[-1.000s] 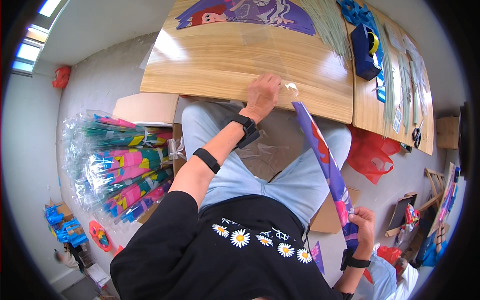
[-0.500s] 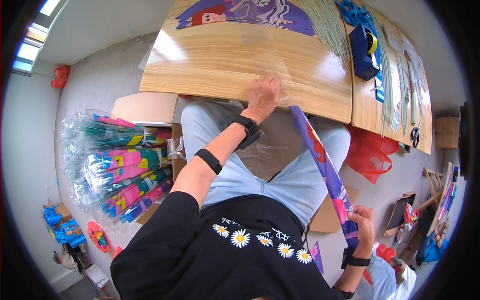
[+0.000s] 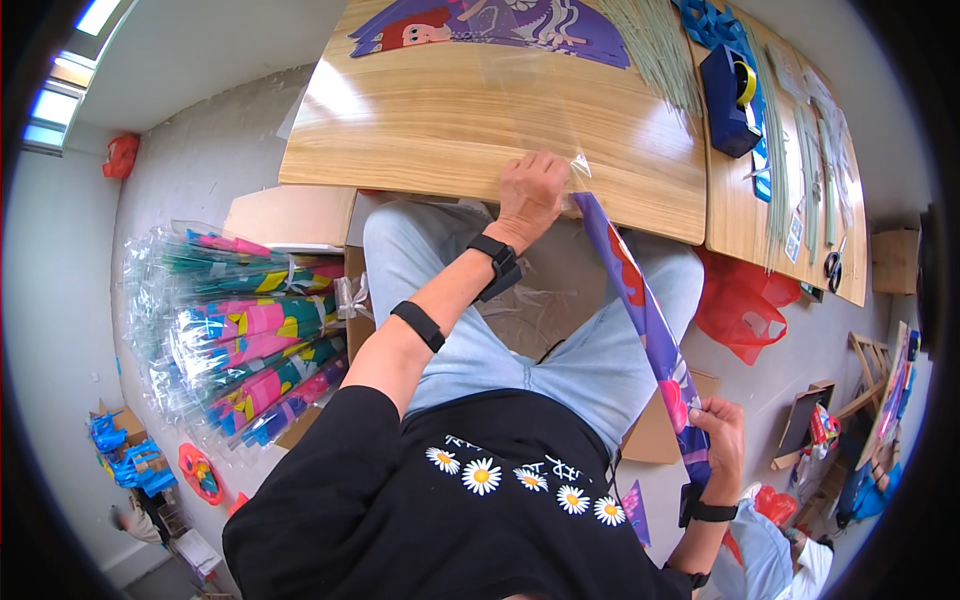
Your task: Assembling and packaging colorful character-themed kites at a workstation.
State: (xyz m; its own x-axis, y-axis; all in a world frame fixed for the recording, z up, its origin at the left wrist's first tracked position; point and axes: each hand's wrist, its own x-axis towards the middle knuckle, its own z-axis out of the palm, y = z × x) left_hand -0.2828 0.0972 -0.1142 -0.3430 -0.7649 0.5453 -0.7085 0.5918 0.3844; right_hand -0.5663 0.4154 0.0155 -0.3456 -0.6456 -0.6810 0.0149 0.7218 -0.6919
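Long, slender purple roll of printed sheet point(image 3: 655, 340), red and pink figures along its side, slanting over the wearer's right thigh. Its far tip lies at the counter's point(image 3: 420, 120) near edge. Right hand point(image 3: 722, 430): grip closed on the roll near its lower end. Left hand point(image 3: 533, 195): fingers curled at the same edge, beside a strip of thin, clear plastic film point(image 3: 535, 110); whether this grip pinches the film cannot be told.

Change over the last half second: the right hand and roll have shifted inward and forward, bringing the tip closer to the left hand and film; the left hand is nearly unmoved.

Farther out: flat purple printed sheets point(image 3: 590, 45), pale thin rods point(image 3: 650, 50) and a dark blue tape dispenser point(image 3: 725, 105); at left, colourful bundles in clear wrap point(image 3: 260, 330).

Writing: white characters point(image 3: 552, 466) above daisies on the black shirt point(image 3: 450, 540); a small printed card point(image 3: 793, 241) is too small to read.
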